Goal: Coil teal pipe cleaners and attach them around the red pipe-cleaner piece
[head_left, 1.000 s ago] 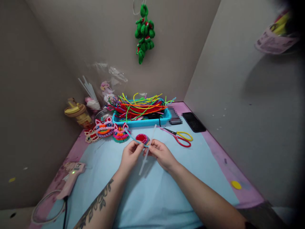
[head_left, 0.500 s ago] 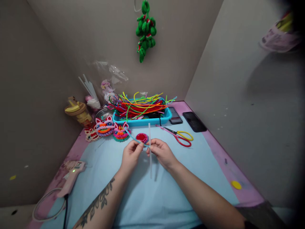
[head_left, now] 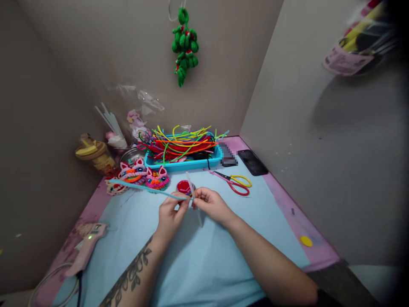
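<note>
My left hand (head_left: 171,213) pinches a light blue pipe cleaner (head_left: 143,187), whose long free end sticks out to the left. My right hand (head_left: 214,206) is closed on a slim translucent white stick (head_left: 189,181), which looks like a glue stick and stands tilted between the hands. The pipe cleaner meets the stick at the right fingertips; whether it is wound around it is too small to tell. Just behind the fingers lies a round red piece (head_left: 183,186) with a fuzzy rim. Fuzzy pink animal heads (head_left: 157,178) sit farther left.
A blue tray (head_left: 179,165) heaped with pipe cleaners stands at the back. Scissors (head_left: 236,184) and a phone (head_left: 253,162) lie to its right. A corded glue gun (head_left: 86,251) rests at left, below a yellow-brown cup (head_left: 97,158). A yellow disc (head_left: 306,241) lies at the right edge.
The pipe cleaner's free end has swung left and lower, from upright to nearly level. The white stick now leans to the left at its top. The whole view has shifted slightly.
</note>
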